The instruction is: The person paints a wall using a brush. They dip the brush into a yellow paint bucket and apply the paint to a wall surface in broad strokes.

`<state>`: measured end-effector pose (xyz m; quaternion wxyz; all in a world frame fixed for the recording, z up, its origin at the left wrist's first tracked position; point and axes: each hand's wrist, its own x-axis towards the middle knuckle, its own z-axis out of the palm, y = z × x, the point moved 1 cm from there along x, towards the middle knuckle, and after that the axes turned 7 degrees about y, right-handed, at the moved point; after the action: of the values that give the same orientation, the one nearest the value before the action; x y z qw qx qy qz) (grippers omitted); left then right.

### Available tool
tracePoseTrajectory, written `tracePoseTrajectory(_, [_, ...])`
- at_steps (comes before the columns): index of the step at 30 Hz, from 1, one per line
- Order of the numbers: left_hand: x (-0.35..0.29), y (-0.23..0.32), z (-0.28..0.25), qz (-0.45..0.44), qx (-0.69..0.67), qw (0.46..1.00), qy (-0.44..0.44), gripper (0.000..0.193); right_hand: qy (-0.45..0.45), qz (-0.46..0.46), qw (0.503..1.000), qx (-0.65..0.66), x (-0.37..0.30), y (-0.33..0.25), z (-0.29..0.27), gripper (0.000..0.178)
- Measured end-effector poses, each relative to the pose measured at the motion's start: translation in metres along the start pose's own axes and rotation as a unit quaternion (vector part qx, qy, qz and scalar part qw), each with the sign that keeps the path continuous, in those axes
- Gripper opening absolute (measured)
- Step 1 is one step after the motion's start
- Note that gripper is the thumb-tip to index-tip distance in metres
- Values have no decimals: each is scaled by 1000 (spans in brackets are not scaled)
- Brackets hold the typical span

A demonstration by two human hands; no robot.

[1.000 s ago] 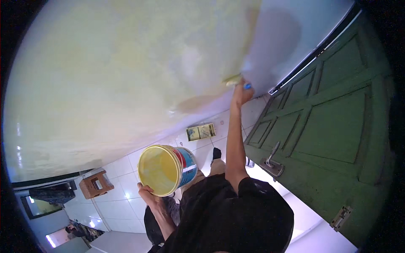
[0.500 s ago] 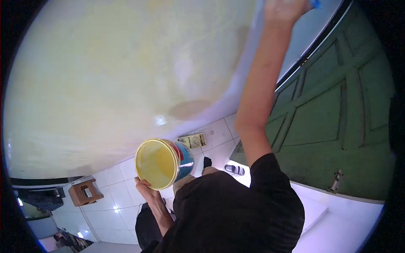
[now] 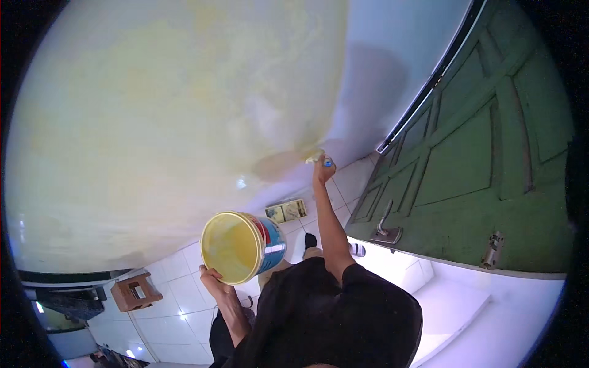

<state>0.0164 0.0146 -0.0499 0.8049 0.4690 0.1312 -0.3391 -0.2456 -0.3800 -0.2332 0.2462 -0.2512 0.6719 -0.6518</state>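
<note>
My left hand [image 3: 213, 281] grips the lower rim of a paint bucket [image 3: 270, 250], which is tilted so its mouth faces the wall. Yellow paint [image 3: 228, 250] coats the inside. My right hand [image 3: 323, 170] is closed round a paintbrush [image 3: 315, 157]; its pale yellow bristles are at the wall, and a bit of blue handle shows by the fingers. The wall [image 3: 153, 122] carries patchy yellow paint over most of its face, with a pale bluish strip [image 3: 392, 37] toward the door side.
A paint tray [image 3: 286, 211] lies on the white tiles at the wall's foot. A brown stool [image 3: 136, 292] stands at the left. On the right is a green panelled door [image 3: 457, 162] with a metal handle [image 3: 386, 228]. A striped sandal [image 3: 357, 249] lies near my foot.
My right hand has swept down from the top of the view to low on the wall, bringing the brush along. My left hand still holds the tilted bucket.
</note>
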Motion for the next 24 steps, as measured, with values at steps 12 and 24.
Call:
tracePoseTrajectory(12, [-3,3,-23,45,-57,997,17,26,-230,-232,726,606,-66,-633,15,48])
tracePoseTrajectory(24, [-4,0,-5,19,-68,997,13,17,-328,-45,789,517,-48,-429,44,53])
